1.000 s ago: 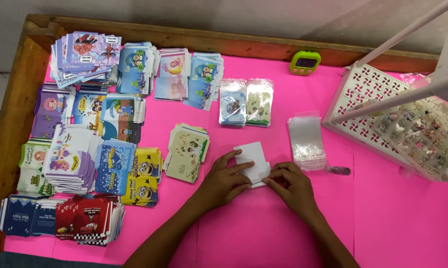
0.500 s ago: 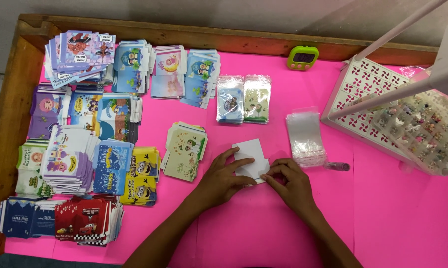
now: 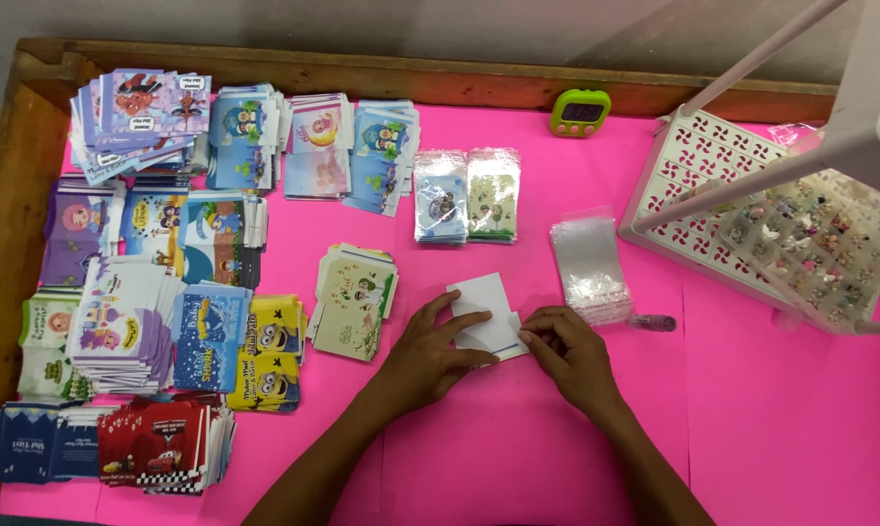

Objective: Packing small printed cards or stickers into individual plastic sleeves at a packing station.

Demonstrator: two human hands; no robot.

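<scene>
I see left hand (image 3: 422,356) pressing white card (image 3: 487,307) flat | right hand (image 3: 569,353) pinching its right edge | card looks light, thin, bendable; hold by edges | clear sleeves (image 3: 588,268) just right of card

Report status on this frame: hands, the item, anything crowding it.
Left hand flat on white card, right hand pinching its right edge. Card lies on pink table. Clear sleeves stack and envelope pile close by, not touching.

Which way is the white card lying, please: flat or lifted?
Flat: the white card lies on the pink table under both hands' fingertips.
</scene>
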